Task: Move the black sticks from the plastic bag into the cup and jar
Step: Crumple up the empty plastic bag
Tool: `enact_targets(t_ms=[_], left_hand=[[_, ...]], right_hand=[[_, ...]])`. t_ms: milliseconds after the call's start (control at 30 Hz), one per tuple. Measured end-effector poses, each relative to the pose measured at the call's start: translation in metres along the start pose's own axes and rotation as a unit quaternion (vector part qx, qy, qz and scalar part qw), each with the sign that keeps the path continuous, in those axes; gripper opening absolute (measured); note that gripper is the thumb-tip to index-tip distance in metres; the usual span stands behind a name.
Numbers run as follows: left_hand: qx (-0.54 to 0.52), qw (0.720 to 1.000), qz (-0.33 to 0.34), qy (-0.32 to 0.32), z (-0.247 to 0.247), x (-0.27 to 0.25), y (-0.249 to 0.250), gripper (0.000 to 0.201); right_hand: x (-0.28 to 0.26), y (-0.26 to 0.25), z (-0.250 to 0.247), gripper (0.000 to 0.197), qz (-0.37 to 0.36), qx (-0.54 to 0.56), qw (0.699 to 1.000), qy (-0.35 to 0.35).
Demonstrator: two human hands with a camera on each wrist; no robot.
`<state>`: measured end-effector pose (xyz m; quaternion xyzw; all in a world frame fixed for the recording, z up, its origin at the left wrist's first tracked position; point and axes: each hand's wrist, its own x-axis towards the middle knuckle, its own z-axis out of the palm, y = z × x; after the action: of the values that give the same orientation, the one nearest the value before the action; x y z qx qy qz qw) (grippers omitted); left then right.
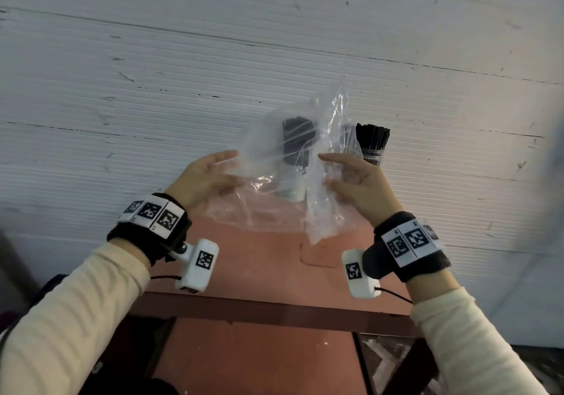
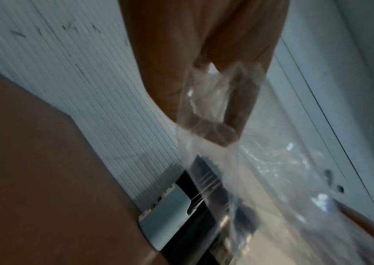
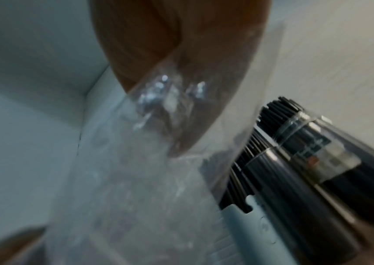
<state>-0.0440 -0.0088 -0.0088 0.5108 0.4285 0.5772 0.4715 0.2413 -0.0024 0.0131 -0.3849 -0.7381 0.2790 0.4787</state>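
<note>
Both hands hold a crumpled clear plastic bag (image 1: 328, 114) up over the back of a red table (image 1: 259, 260). My left hand (image 1: 236, 167) pinches its left side between thumb and fingers (image 2: 222, 134). My right hand (image 1: 323, 170) pinches its right side, with film draped over the fingers (image 3: 181, 53). Through the bag shows a pale blue cup (image 1: 290, 193) packed with black sticks (image 1: 297, 141). To its right stands a clear jar (image 1: 372, 153) full of black sticks (image 1: 372, 133). No sticks show inside the bag. The wrist views are blurred; cup (image 2: 165, 215) and jar (image 3: 317, 152) appear there.
A white ribbed wall (image 1: 152, 74) rises directly behind the cup and jar. The table has a dark red front rail (image 1: 259, 309), with a lower red surface (image 1: 253, 358) beneath it. Dark clutter lies on the floor at the lower left.
</note>
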Motion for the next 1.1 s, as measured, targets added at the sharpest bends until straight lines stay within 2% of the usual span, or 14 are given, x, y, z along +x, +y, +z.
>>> enact_targets(t_ms=[133,200,267,367,467,600,633,700,767,800,867,900,1000,1100], left_hand=[[0.190,0.974,0.100,0.078,0.016,0.000,0.002,0.074],[0.220,0.958,0.162,0.090,0.037,-0.006,0.009,0.072],[0.289,0.928,0.224,0.078,0.059,-0.011,0.016,0.071],[0.307,0.905,0.294,0.029,0.074,-0.014,0.016,0.074],[0.285,0.915,0.282,-0.038,0.079,-0.022,0.018,0.076],[0.215,0.929,0.253,-0.161,0.076,-0.032,0.024,0.058],[0.217,0.930,0.250,-0.157,0.073,-0.034,0.028,0.051],[0.264,0.921,0.278,-0.066,0.062,-0.032,0.035,0.031],[0.319,0.877,0.357,0.040,0.048,-0.026,0.039,0.025],[0.339,0.851,0.397,0.048,0.042,-0.022,0.039,0.032],[0.380,0.816,0.436,0.002,0.036,-0.012,0.034,0.060],[0.391,0.812,0.433,-0.030,0.036,-0.009,0.031,0.074],[0.373,0.849,0.361,-0.097,0.046,-0.007,0.027,0.099],[0.417,0.832,0.353,-0.101,0.054,-0.001,0.022,0.102]], right_hand=[[0.015,-0.003,0.014,0.053,0.060,-0.220,0.972,0.049],[0.022,-0.013,0.024,0.046,0.059,-0.268,0.961,0.038],[0.026,-0.024,0.036,0.038,0.014,-0.264,0.963,0.046],[0.028,-0.034,0.052,0.052,-0.064,-0.181,0.979,0.071],[0.026,-0.039,0.055,0.057,-0.081,-0.122,0.988,0.045],[0.027,-0.029,0.045,0.048,-0.075,-0.124,0.989,0.022],[0.027,-0.026,0.042,0.046,-0.064,-0.122,0.990,0.020],[0.023,-0.022,0.034,0.044,-0.031,-0.088,0.995,0.020],[0.020,-0.016,0.026,0.044,-0.010,-0.054,0.998,0.018],[0.019,-0.014,0.024,0.047,-0.009,-0.038,0.999,0.013],[0.015,-0.014,0.026,0.059,-0.020,0.007,1.000,-0.002],[0.013,-0.015,0.028,0.070,-0.033,0.025,0.999,-0.009],[0.007,-0.021,0.035,0.104,-0.075,0.048,0.995,-0.041],[0.004,-0.025,0.039,0.099,-0.092,0.047,0.992,-0.072]])
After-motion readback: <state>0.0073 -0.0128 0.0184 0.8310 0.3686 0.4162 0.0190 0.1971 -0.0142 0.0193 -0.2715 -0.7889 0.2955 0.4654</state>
